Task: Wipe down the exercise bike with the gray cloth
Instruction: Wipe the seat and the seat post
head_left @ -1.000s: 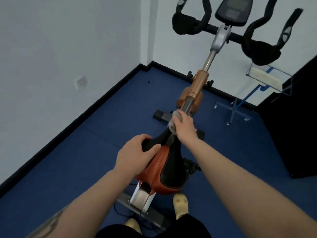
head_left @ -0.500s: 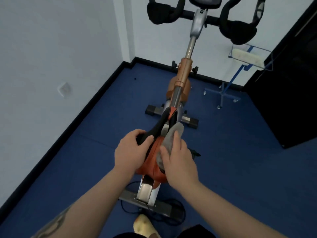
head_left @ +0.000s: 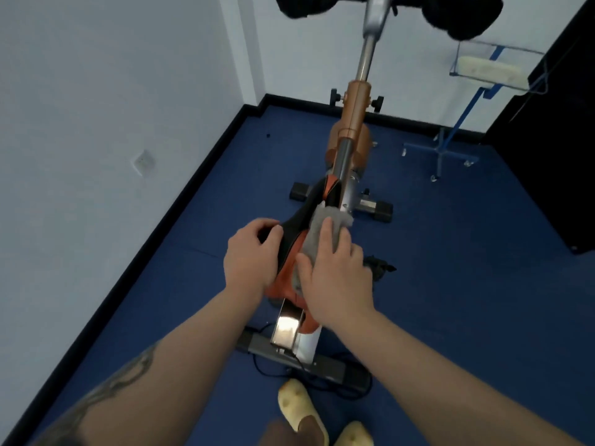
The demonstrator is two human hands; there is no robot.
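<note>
The orange and silver exercise bike [head_left: 353, 117] stands lengthwise in front of me on the blue floor, its black handlebars cut off at the top edge. Its black and orange saddle [head_left: 297, 231] is just below me. My left hand [head_left: 252, 252] grips the saddle's left side. My right hand [head_left: 335, 272] presses the gray cloth [head_left: 317, 235] flat onto the saddle's right side, fingers spread over it. The cloth's far end sticks out past my fingertips, close to the silver frame tube.
White walls meet in a corner at the back left. A blue wheeled stand [head_left: 450, 146] with a white pad [head_left: 491, 72] is at the right. A black cabinet [head_left: 553, 149] fills the far right. A black cable [head_left: 273, 368] lies by the rear foot bar. My yellow slippers [head_left: 299, 407] are at the bottom.
My right hand drew the cloth back from the frame tube onto the saddle's right side. My left hand kept its grip on the saddle. The view tilted down and moved closer.
</note>
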